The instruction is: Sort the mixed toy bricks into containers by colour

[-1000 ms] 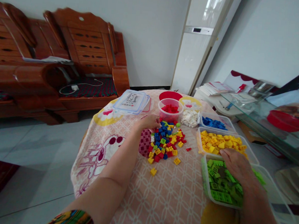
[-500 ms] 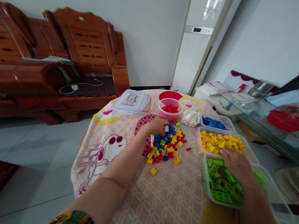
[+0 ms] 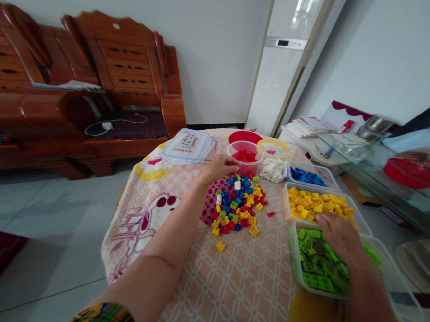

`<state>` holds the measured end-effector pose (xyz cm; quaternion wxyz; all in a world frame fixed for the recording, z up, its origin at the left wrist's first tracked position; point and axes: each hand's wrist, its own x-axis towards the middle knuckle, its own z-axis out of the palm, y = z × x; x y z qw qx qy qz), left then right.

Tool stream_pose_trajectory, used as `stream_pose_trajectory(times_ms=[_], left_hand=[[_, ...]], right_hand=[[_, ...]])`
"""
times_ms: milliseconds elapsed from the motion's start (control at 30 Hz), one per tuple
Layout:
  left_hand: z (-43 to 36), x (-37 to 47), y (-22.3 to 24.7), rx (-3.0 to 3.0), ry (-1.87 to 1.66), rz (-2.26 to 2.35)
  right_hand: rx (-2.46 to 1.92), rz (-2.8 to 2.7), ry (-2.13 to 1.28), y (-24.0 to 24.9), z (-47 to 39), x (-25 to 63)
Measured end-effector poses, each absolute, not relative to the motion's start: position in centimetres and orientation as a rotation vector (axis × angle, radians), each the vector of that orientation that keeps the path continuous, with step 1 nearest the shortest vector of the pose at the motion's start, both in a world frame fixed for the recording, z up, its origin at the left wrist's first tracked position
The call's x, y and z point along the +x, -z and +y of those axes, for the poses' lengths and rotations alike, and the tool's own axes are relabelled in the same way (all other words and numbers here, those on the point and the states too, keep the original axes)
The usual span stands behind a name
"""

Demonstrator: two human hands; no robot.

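Observation:
Mixed toy bricks [image 3: 238, 202] lie in a loose pile on the patterned tablecloth [image 3: 225, 279]. My left hand [image 3: 220, 167] is over the pile's back left edge, beside the round tub of red bricks [image 3: 245, 156]; its fingers are bent together, and anything between them is too small to make out. A white brick [image 3: 238, 185] lies on the pile just in front of it. My right hand [image 3: 338, 233] rests over the box of green bricks [image 3: 317, 281], its fingertips at the rim of the box of yellow bricks [image 3: 317, 203]; its palm side is hidden.
White bricks [image 3: 273, 169] and a box of blue bricks [image 3: 307, 177] stand at the back right. Clear lids [image 3: 188, 145] lie at the back left, a red lid [image 3: 244, 137] behind the tub. A glass shelf [image 3: 376, 167] stands right of the table.
My left hand has moved up and left, from the white brick towards the red tub. The white brick now shows uncovered on the pile. My right hand has stayed in place.

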<state>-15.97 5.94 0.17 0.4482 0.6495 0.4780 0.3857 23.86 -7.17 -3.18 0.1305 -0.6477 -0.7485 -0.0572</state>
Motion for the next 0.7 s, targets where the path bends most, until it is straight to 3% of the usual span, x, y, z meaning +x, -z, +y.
stream_pose_trajectory(times_ms=[133, 267, 700], left_hand=[[7.0, -14.8, 0.9, 1.435, -1.270, 1.154], [7.7, -14.6, 1.2, 1.466, -1.367, 1.176], [6.4, -15.5, 0.7, 1.925, -0.998, 1.787]], right_hand=[[-1.925, -2.170, 0.161, 3.0, -7.2, 23.8], [-1.930, -2.169, 0.157, 2.9, -7.2, 23.7], [-1.893, -2.159, 0.172, 3.1, -7.2, 23.8]])
